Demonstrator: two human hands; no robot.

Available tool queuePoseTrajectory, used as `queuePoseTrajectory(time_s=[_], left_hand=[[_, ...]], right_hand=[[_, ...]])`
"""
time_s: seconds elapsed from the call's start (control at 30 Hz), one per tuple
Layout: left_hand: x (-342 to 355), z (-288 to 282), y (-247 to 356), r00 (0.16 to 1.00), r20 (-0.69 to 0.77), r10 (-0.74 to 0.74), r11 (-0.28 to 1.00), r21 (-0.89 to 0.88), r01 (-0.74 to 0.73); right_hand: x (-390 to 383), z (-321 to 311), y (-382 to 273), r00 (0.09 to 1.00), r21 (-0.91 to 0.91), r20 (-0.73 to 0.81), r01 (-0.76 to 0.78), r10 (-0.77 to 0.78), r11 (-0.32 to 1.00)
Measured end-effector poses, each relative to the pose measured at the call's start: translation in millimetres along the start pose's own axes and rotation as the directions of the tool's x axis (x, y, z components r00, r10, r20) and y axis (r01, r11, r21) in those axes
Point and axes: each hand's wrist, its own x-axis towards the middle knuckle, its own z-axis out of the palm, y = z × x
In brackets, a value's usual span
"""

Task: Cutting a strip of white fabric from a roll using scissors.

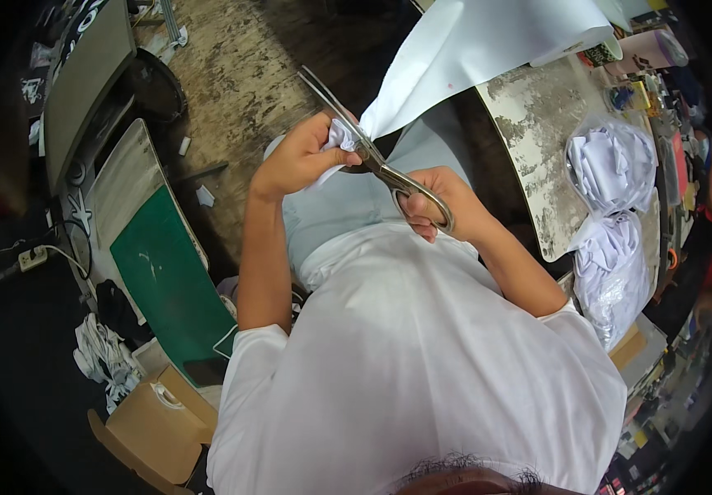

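Now my right hand (448,198) is clamped on long, silver metal scissors (382,169)! Just to its left, my left hand (300,158) pinches bunched white cloth (339,134) beside them.

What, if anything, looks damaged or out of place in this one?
Mostly wear: the tabletop on the right has dark patches where its pale surface seems worn away, and the floor looks blotchy. A loose white scrap lies near the green mat, looking like litter.

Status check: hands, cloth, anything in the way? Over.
Right hand holding scissors. Left hand pinching bunched white cloth. Left hand close beside scissors; no other obstruction seen.
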Motion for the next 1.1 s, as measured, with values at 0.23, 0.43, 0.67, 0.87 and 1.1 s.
queuePoseTrajectory(time_s=[0.23, 0.43, 0.67, 0.87, 1.1], left_hand=[[-20, -35, -11, 0.948, -0.247, 0.203, 0.979, 0.077, -0.189], [-27, -32, 14, 0.764, -0.634, 0.12, 0.959, -0.125, -0.255], [-48, -28, 13, 0.724, -0.678, 0.127, 0.984, -0.008, -0.18], [-63, -16, 15, 0.719, -0.679, 0.151, 0.982, 0.018, -0.189], [-74, -28, 3, 0.717, -0.697, -0.025, 0.993, -0.103, -0.065]], right_hand=[[-9, -14, 6, 0.971, -0.025, 0.136, 0.203, -0.198, 0.979], [-18, -26, 38, 0.991, -0.253, 0.109, 0.108, -0.083, 0.961], [33, -4, 58, 0.992, -0.263, 0.104, 0.102, -0.077, 0.959], [59, 4, 36, 0.987, -0.271, 0.083, 0.153, -0.136, 0.95], [59, 9, 22, 0.989, -0.187, 0.05, 0.146, -0.139, 0.972]])
